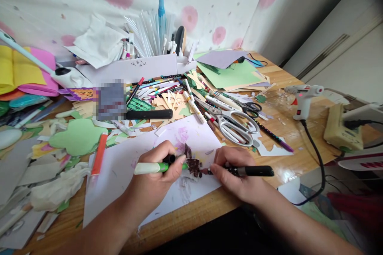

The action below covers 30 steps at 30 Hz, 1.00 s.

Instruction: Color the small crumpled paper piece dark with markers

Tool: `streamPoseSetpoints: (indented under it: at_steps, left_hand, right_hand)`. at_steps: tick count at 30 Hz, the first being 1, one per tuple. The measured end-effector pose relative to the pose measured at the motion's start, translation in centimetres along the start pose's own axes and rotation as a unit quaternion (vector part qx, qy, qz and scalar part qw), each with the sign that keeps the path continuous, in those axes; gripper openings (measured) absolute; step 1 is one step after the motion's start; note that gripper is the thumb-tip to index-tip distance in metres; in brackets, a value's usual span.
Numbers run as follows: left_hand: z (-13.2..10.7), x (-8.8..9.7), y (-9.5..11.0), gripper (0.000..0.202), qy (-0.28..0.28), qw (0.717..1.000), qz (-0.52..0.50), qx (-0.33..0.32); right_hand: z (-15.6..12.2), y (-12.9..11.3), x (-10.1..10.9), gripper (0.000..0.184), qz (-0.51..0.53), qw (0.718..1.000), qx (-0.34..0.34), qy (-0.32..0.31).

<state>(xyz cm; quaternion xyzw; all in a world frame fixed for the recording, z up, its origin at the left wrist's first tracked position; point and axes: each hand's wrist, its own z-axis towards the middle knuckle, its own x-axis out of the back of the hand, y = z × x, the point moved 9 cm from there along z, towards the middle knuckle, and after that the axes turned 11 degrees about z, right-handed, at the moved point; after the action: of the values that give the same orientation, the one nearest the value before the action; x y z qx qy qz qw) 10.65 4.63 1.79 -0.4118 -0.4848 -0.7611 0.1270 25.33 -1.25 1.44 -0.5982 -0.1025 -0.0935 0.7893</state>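
A small cutout (194, 166), coloured dark brown with a pale lower edge, lies over a stained white sheet (119, 183). My left hand (160, 167) is closed around a green marker (151, 168) with a pale end, and its fingertips are at the cutout's left edge. A dark tube-like piece, possibly a pen cap (171, 158), shows between those fingers. In my right hand (231, 167) is a black marker (254, 171), gripped like a pen. Its tip meets the cutout's right side. An orange marker (99, 154) rests on the sheet's left part.
Grey-handled scissors (236, 125) lie beyond the sheet among scattered markers and paper strips. A green paper shape (78, 136) and scraps cover the left side. To the right stand a glue gun (305, 101) with a cord and a power strip (344, 127). Behind is a white box (131, 69).
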Motion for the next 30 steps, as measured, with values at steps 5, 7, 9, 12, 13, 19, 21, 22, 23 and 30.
streamPoseSetpoints:
  at_steps: [5, 7, 9, 12, 13, 19, 21, 22, 23, 30]
  left_hand:
    - [0.0, 0.0, 0.0, 0.027, -0.001, 1.000, -0.001, 0.001]
    - [0.1, -0.1, 0.0, 0.027, -0.001, 1.000, -0.002, 0.002]
    - [0.0, -0.1, -0.1, 0.026, -0.003, 1.000, 0.000, 0.004]
    - [0.0, -0.1, -0.2, 0.026, -0.002, 1.000, 0.001, 0.004]
    - [0.0, -0.1, -0.2, 0.026, -0.001, 1.000, 0.002, 0.004]
    - [-0.1, 0.0, -0.2, 0.027, 0.000, 1.000, 0.007, -0.001]
    - [-0.1, 0.0, -0.1, 0.027, 0.002, 1.000, 0.011, -0.005]
    - [-0.1, 0.0, 0.0, 0.026, 0.003, 1.000, 0.012, -0.006]
    - [-0.1, 0.0, 0.1, 0.026, 0.003, 1.000, 0.013, -0.007]
    - [0.0, 0.0, 0.3, 0.026, 0.002, 1.000, 0.007, -0.008]
  right_hand:
    - [0.0, 0.1, -0.2, 0.026, -0.005, 1.000, -0.007, -0.013]
    - [0.0, 0.3, 0.3, 0.025, -0.012, 1.000, -0.015, 0.019]
    - [0.0, 0.6, 0.9, 0.024, -0.014, 0.998, -0.021, 0.054]
    - [0.1, 0.8, 1.2, 0.023, -0.018, 0.997, -0.027, 0.073]
    - [0.1, 0.8, 1.2, 0.023, -0.022, 0.997, -0.028, 0.073]
    - [0.2, 0.9, 1.3, 0.023, -0.033, 0.995, -0.029, 0.086]
    - [0.3, 1.0, 1.3, 0.023, -0.036, 0.995, -0.032, 0.084]
    - [0.3, 1.0, 1.2, 0.023, -0.038, 0.995, -0.032, 0.083]
    - [0.3, 1.0, 1.3, 0.023, -0.040, 0.995, -0.032, 0.085]
    - [0.3, 0.6, 1.4, 0.022, -0.062, 0.993, -0.022, 0.099]
